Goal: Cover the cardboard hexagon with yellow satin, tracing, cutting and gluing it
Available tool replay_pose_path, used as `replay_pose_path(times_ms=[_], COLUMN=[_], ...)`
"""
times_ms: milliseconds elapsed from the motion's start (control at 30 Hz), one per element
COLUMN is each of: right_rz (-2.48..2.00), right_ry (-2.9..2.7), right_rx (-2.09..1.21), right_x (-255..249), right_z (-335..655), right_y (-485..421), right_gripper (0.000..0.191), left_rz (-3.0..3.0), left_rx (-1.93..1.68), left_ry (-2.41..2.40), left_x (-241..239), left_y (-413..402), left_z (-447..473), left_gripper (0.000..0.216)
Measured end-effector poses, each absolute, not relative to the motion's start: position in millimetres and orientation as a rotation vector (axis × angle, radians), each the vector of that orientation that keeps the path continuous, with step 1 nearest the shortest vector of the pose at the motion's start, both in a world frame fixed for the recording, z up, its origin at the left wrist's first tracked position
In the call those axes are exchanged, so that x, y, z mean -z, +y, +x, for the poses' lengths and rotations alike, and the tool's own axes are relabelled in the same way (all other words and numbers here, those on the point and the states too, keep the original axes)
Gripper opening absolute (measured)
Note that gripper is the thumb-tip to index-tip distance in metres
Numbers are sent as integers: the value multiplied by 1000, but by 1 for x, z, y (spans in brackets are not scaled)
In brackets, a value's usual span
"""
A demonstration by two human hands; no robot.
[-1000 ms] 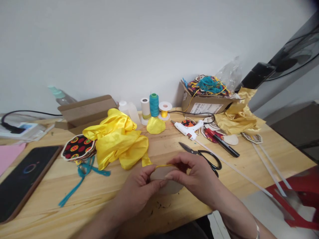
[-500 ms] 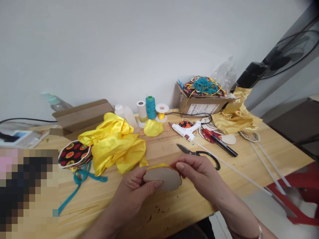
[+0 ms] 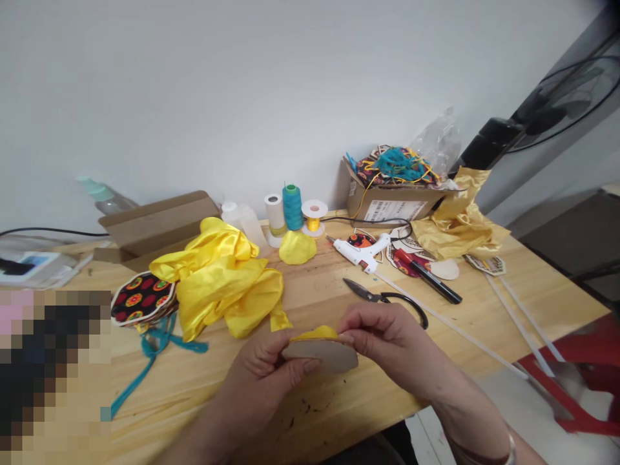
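Above the front of the table I hold a grey cardboard piece [image 3: 329, 359] with rounded edges. Yellow satin fabric [image 3: 317, 333] shows along its far edge. My left hand [image 3: 268, 368] grips the left side, with the thumb flat on the grey face. At the right end of the far edge, my right hand [image 3: 378, 332] pinches the rim between thumb and fingers. Just beyond the right hand lie black-handled scissors [image 3: 385, 298]. A crumpled yellow satin cloth [image 3: 227, 284] rests beyond my left hand. The underside of the held piece is hidden.
A white glue gun [image 3: 361, 253] and a red-and-black marker [image 3: 431, 278] lie at the right. Behind stand a teal thread cone [image 3: 292, 210] and a full cardboard box [image 3: 382, 206]. Patterned pieces [image 3: 145, 298] are stacked at the left beside teal cords [image 3: 157, 342].
The cardboard piece has tipped and shifted slightly right and nearer, so more yellow fabric shows over its far edge. Both hands still hold it.
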State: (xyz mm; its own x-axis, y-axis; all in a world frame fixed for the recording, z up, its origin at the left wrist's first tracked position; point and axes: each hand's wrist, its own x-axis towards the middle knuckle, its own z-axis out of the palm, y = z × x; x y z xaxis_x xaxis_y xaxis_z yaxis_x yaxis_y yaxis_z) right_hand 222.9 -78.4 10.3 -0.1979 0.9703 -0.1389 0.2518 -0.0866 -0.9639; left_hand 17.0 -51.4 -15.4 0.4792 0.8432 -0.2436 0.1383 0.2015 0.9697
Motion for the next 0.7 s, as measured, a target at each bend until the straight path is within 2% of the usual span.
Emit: replay_pose_path(times_ms=[367,500,700], right_rz=[-1441,-1459,-1292], right_ry=[-1624,-1536,-1354], right_rx=[-1120,-1132,-1261], right_x=[-15,-10,-5], right_z=[219,219,220], right_y=[-79,-78,-80], right_gripper=[25,22,30], left_rz=[1234,1196,1204], left_rx=[-601,-607,-632], left_ry=[1028,1010,981], left_x=[12,11,12], left_y=[-52,-52,-52], left_z=[18,19,17], left_gripper=[17,19,20])
